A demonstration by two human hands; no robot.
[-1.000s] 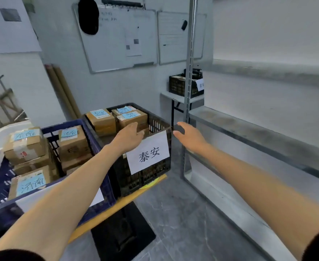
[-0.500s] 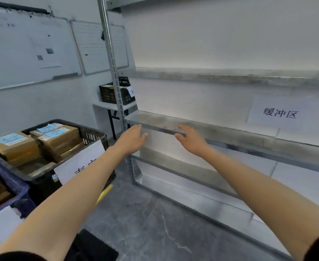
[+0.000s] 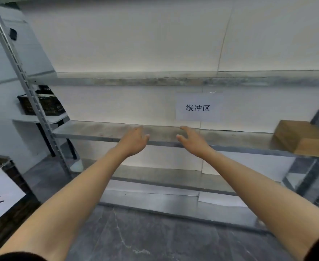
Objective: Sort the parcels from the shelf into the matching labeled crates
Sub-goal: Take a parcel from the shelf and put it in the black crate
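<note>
Dull steel shelf — boxy cardboard parcel

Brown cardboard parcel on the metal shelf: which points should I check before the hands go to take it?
1. Brown cardboard parcel lies on the grey metal shelf: ok, at its right end.
2. Left hand free: ok, open, holds nothing.
3. Right hand free: ok, open, holds nothing.
4. Hands close to the parcel: not ok, both are before the shelf's middle.
5. Parcel's address label readable: cannot tell, none shows.
</note>
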